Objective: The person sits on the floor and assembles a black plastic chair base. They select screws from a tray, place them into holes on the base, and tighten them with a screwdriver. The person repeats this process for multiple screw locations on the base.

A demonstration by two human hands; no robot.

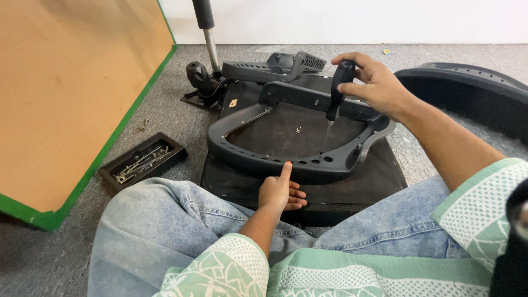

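A black-handled screwdriver [336, 91] is clasped in the right hand [374, 82], fingers closed round the handle, and is held nearly upright with a slight lean, its long axis running from the handle at the far right down to the tip at the near left. The tip is set against the near rim of a black plastic seat frame [300, 159], among a row of small holes. The left hand [280, 192] is placed just near of that rim, the index finger stretched out and pressed onto it slightly left of the tip, the other fingers curled on nothing. The two hands are kept apart, the left one nearer the rim. The frame is laid on a dark seat pad [379, 176] on the carpeted floor [165, 110]. A black tray of screws [143, 162] is seen at the left.
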